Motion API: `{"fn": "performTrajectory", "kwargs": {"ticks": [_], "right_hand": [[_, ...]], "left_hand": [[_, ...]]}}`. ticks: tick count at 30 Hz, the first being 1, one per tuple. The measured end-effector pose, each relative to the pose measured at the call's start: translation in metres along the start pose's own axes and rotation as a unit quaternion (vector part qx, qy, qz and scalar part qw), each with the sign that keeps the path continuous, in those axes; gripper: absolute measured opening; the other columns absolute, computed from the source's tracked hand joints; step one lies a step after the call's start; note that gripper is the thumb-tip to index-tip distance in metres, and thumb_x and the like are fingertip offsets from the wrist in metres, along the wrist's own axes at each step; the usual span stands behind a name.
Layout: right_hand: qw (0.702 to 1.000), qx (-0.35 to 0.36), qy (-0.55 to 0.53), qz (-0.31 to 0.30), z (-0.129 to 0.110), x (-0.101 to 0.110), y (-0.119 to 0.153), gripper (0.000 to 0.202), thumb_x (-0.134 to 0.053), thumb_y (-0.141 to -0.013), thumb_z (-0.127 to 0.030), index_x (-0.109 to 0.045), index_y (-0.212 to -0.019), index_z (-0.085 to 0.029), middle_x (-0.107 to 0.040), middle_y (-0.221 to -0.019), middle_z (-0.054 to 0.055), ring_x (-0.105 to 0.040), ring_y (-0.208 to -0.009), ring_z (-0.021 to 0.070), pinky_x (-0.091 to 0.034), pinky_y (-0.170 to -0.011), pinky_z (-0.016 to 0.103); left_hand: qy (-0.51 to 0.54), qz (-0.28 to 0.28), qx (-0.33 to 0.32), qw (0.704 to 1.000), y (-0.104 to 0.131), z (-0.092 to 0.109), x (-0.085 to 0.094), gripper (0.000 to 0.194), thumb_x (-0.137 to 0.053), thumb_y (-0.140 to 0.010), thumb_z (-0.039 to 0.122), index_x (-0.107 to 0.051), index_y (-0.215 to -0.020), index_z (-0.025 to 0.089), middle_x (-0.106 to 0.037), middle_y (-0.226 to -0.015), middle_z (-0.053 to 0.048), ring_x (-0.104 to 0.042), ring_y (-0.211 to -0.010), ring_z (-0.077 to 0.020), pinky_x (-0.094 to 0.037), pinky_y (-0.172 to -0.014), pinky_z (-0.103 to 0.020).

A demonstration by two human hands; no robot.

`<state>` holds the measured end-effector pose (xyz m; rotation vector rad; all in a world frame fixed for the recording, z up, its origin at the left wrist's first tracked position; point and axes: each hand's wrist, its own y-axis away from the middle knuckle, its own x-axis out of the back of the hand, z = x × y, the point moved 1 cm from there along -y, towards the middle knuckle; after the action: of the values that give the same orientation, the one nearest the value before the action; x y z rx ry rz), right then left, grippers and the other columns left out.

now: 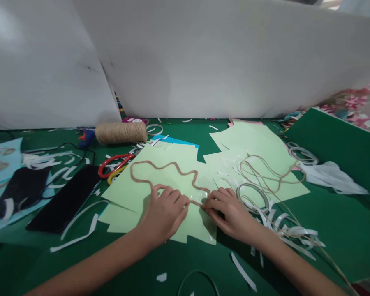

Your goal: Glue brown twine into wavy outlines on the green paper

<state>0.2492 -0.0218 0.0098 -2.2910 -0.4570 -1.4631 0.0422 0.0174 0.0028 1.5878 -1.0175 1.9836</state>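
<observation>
Brown twine (156, 165) lies in a wavy closed-looking outline on a pale green paper sheet (169, 152). At the outline's lower left, my left hand (166, 211) has its fingers curled down on the twine, pressing it against the paper; its fingertips are partly hidden. My right hand (230, 211) pinches the twine at the lower right corner, thumb and fingers together. A short stretch of twine shows between the two hands. Loose twine (265, 181) lies tangled on more green paper to the right and trails toward the lower right edge.
A twine spool (121, 132) lies at the back left, near red-handled (115, 160) and yellow-handled scissors. Two black phone-like slabs (66, 201) lie left. Tape rings (253, 197) and white paper strips (290, 230) surround my right forearm. A green board (336, 152) leans right; white panels (203, 61) stand behind.
</observation>
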Motion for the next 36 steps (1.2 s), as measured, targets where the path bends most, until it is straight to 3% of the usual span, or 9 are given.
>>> {"fn": "performTrajectory", "kwargs": {"ticks": [11,18,26,31,36], "right_hand": [[1.0,0.007,-0.029,0.003,0.003,-0.002,0.002,0.021,-0.044,-0.09,-0.015,-0.063,-0.098,-0.021,-0.057,-0.088,0.006,-0.047,-0.082,0.0192,-0.033,-0.072,0.034],[1.0,0.027,-0.002,0.01,-0.004,-0.006,0.007,0.024,-0.041,-0.092,-0.015,-0.062,-0.102,-0.018,-0.056,-0.083,0.007,-0.046,-0.08,0.0197,-0.034,-0.071,0.035],[0.999,0.042,-0.008,0.0,-0.001,-0.001,0.003,0.022,-0.042,-0.091,-0.014,-0.062,-0.099,-0.019,-0.057,-0.086,0.007,-0.047,-0.082,0.0202,-0.036,-0.071,0.034],[0.995,0.064,-0.021,0.076,0.003,0.001,-0.012,0.022,-0.041,-0.092,-0.016,-0.06,-0.102,-0.018,-0.06,-0.089,0.008,-0.05,-0.083,0.02,-0.04,-0.073,0.035],[0.996,0.031,-0.009,0.083,0.018,-0.004,-0.051,0.024,-0.042,-0.09,-0.018,-0.057,-0.109,-0.016,-0.06,-0.11,0.011,-0.051,-0.103,0.0216,-0.041,-0.088,0.035]], "left_hand": [[-0.029,-0.001,0.024,0.999,0.004,0.006,-0.004,0.009,-0.05,-0.088,0.025,-0.057,-0.089,0.019,-0.058,-0.084,-0.003,-0.046,-0.083,-0.0201,-0.026,-0.081,-0.039],[-0.081,0.015,-0.002,0.997,0.007,0.014,-0.005,0.011,-0.049,-0.089,0.025,-0.058,-0.088,0.017,-0.059,-0.081,-0.003,-0.048,-0.081,-0.0205,-0.028,-0.081,-0.04],[-0.085,0.035,-0.015,0.996,0.008,0.017,-0.014,0.012,-0.047,-0.086,0.012,-0.053,-0.077,0.016,-0.053,-0.072,-0.002,-0.046,-0.072,-0.0189,-0.031,-0.073,-0.037],[-0.092,0.076,-0.053,0.991,0.011,0.015,-0.014,0.013,-0.046,-0.084,0.008,-0.049,-0.074,0.016,-0.051,-0.071,-0.002,-0.045,-0.071,-0.0183,-0.032,-0.074,-0.036],[-0.146,0.092,-0.089,0.981,0.013,0.019,-0.01,0.015,-0.045,-0.081,0.001,-0.049,-0.077,0.016,-0.051,-0.072,-0.001,-0.046,-0.073,-0.0181,-0.03,-0.08,-0.039]]}}
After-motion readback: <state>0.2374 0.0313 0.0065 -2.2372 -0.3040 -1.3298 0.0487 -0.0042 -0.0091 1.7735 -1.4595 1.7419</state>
